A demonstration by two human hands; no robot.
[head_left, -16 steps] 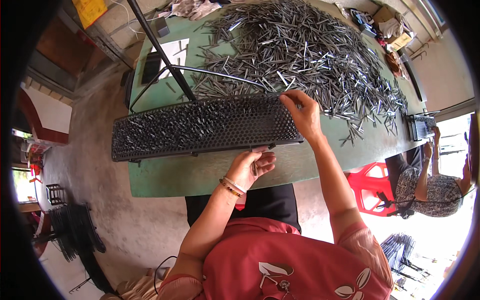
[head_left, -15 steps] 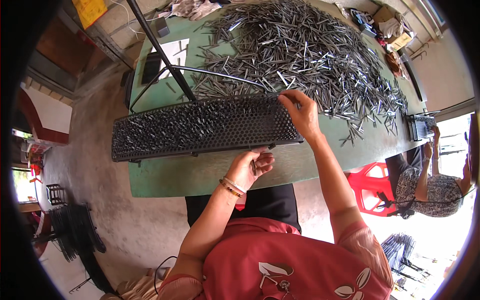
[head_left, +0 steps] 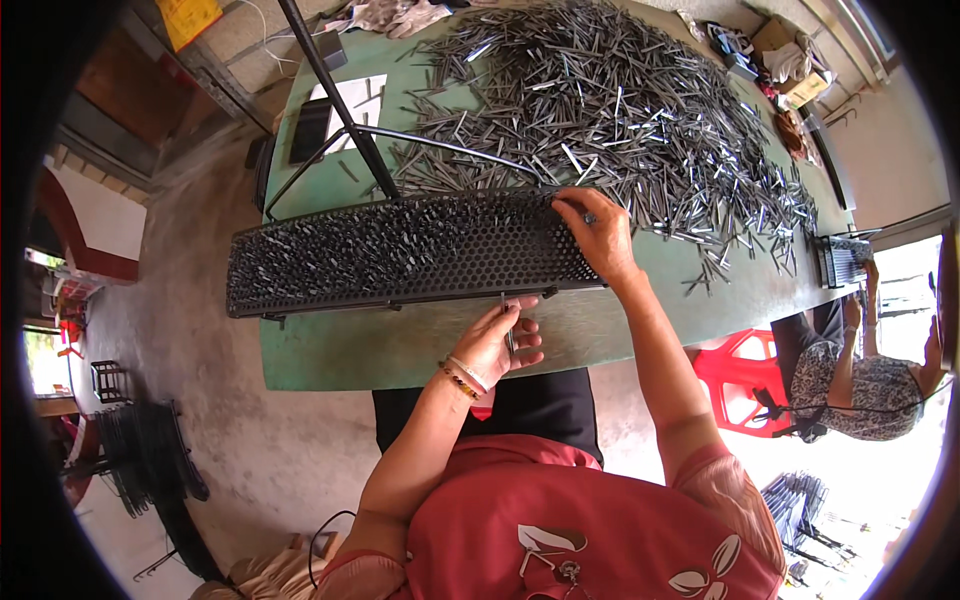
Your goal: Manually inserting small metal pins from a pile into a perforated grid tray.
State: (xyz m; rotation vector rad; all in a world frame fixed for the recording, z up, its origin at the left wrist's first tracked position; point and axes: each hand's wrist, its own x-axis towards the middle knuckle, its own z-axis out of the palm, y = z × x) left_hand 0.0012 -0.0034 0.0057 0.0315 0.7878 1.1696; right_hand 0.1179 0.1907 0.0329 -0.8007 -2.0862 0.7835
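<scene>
A long black perforated rack (head_left: 430, 285) lies across the near part of the green table. Small dark strips (head_left: 320, 250) stand packed in its holes over the left and middle, while bare holes show toward the right. Below its front edge, my left hand (head_left: 492, 345) is palm up with curled fingers, holding thin dark strips (head_left: 509, 335) that stick up by the thumb. My right hand (head_left: 602, 238) is over the rack's right end, thumb and fingertips pinched together at the holes. Whatever is between those fingertips is mostly hidden.
A big heap of loose dark strips (head_left: 620, 110) covers the table's far side. A black metal frame (head_left: 345, 115) rises behind the rack, near a white sheet (head_left: 360, 100). Another person (head_left: 860, 380) works at a similar rack (head_left: 845, 258) on the right, by a red stool (head_left: 740, 380).
The strips in my left hand now point upward and show more clearly above the thumb. My right hand's fingers have shifted slightly over the holes. The whole view has moved a little.
</scene>
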